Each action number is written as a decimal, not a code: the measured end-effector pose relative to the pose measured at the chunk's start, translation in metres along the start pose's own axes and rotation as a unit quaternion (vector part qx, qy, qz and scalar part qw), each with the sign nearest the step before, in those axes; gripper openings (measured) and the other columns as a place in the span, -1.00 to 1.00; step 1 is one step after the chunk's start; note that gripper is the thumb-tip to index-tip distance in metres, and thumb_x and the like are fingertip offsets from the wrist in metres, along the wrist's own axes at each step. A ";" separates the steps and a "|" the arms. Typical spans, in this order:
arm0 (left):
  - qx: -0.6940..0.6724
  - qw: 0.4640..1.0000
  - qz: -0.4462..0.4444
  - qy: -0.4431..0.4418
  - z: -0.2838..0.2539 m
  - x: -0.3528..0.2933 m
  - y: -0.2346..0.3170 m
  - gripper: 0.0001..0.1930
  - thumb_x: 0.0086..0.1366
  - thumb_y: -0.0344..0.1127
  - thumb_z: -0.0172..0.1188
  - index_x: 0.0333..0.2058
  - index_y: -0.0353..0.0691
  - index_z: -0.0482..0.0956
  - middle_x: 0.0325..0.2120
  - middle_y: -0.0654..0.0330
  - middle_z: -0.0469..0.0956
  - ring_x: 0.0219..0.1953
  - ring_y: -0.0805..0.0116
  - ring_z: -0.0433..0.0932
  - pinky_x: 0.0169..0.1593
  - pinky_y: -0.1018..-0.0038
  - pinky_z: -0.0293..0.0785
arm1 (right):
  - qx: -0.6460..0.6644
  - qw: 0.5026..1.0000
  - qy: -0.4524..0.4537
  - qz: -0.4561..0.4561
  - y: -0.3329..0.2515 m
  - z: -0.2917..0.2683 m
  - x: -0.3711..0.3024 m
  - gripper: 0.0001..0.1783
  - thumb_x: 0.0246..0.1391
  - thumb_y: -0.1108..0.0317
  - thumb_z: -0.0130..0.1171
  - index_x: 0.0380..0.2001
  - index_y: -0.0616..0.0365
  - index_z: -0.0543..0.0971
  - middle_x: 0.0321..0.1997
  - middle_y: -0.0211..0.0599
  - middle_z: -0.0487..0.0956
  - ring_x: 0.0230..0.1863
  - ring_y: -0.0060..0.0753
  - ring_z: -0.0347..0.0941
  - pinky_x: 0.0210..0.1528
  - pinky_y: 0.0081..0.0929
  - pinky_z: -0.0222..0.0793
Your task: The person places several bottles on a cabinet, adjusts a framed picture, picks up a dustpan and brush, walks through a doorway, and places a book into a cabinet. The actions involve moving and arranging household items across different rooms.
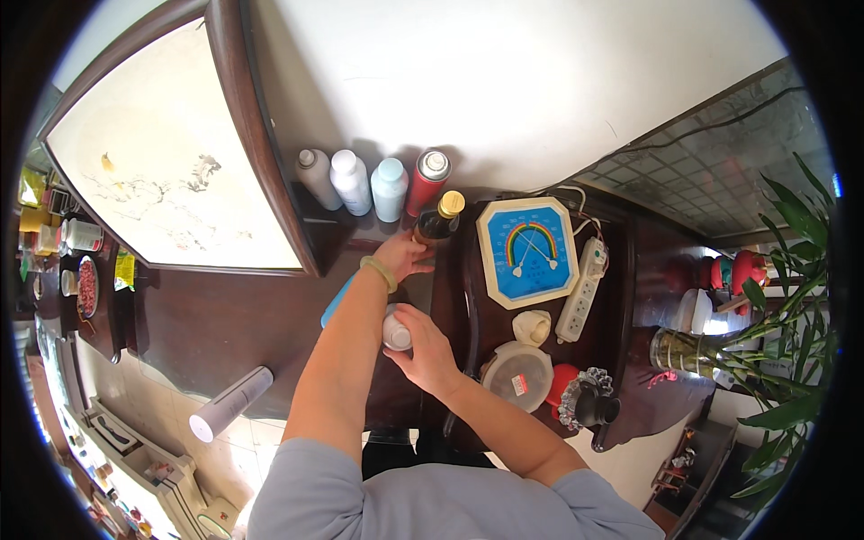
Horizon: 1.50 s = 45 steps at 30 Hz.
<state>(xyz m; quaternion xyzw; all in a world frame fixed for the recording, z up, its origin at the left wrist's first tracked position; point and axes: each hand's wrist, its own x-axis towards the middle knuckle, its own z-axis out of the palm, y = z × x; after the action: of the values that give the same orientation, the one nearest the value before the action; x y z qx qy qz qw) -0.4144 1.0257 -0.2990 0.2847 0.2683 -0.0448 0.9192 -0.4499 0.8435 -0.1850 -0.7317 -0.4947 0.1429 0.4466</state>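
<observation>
My left hand (404, 258), with a pale bangle on its wrist, is closed at the lower part of a dark bottle (440, 222) with a gold cap. Closer to me, my right hand (427, 349) grips a white round-topped container (396, 331), seen mostly from above. Behind the bottle, along the wall, stand a red can (427, 184), a light blue can (390, 191), a white can (350, 184) and a grey-white can (318, 180). My left forearm partly hides a blue object (336, 303).
A pale cylinder (231, 403) stands at the front left table edge. To the right, a tray holds a blue dial gauge (529, 254), a power strip (581, 290), a round lidded tub (517, 378) and a glass dish (589, 399). A framed picture (180, 153) rises at left; a plant (783, 333) stands far right.
</observation>
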 end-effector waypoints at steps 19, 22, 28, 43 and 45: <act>0.101 0.994 -0.011 -0.030 -0.004 0.014 0.001 -0.43 0.14 -0.41 0.11 0.14 -0.03 0.20 0.04 0.31 0.35 0.01 0.37 0.34 0.02 0.22 0.30 | 0.000 1.000 0.006 0.003 -0.003 0.006 -0.002 -0.29 -0.39 0.51 0.39 -0.05 0.23 0.34 0.05 -0.02 0.37 0.02 0.02 0.36 0.02 -0.28 0.35; 0.158 0.987 -0.015 -0.005 -0.008 0.013 0.000 -0.33 0.15 -0.35 0.12 0.23 -0.09 0.07 0.06 0.25 0.33 0.03 0.35 0.34 0.02 0.25 0.29 | -0.005 1.000 0.009 0.005 -0.005 0.005 -0.003 -0.30 -0.40 0.52 0.41 -0.07 0.22 0.35 0.05 -0.03 0.40 -0.01 0.02 0.40 -0.01 -0.29 0.39; 0.175 0.984 0.017 0.025 -0.010 -0.026 0.008 -0.20 0.17 -0.32 0.12 0.30 -0.22 -0.15 0.11 0.02 0.29 0.10 0.25 0.33 0.02 0.32 0.33 | -0.023 1.000 0.010 0.001 -0.007 0.004 -0.002 -0.27 -0.42 0.51 0.41 -0.04 0.21 0.34 0.03 -0.06 0.40 0.01 0.00 0.37 0.02 -0.29 0.36; 0.148 0.896 0.261 0.329 -0.043 -0.194 -0.079 -0.61 0.15 -0.49 0.11 -0.01 -0.30 0.36 -0.21 0.11 0.52 -0.19 0.36 0.52 -0.19 0.52 0.44 | -0.021 0.997 0.064 0.028 -0.018 -0.004 0.025 -0.34 -0.37 0.43 0.41 -0.10 0.24 0.36 -0.11 -0.05 0.48 -0.15 -0.02 0.47 -0.14 -0.35 0.43; 0.245 0.840 0.293 0.385 -0.061 -0.199 -0.102 -0.60 0.11 -0.49 0.14 -0.02 -0.29 0.37 -0.19 0.11 0.51 -0.18 0.37 0.51 -0.17 0.53 0.44 | -0.014 0.998 0.067 0.014 -0.022 -0.003 0.043 -0.34 -0.37 0.43 0.41 -0.11 0.24 0.36 -0.13 -0.05 0.48 -0.15 -0.02 0.48 -0.14 -0.34 0.42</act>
<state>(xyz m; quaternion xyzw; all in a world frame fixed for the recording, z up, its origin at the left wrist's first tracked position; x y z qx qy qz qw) -0.6368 0.9604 -0.2889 0.5602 0.4848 0.2755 0.6125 -0.4414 0.8811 -0.1559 -0.7526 -0.4552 0.0925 0.4668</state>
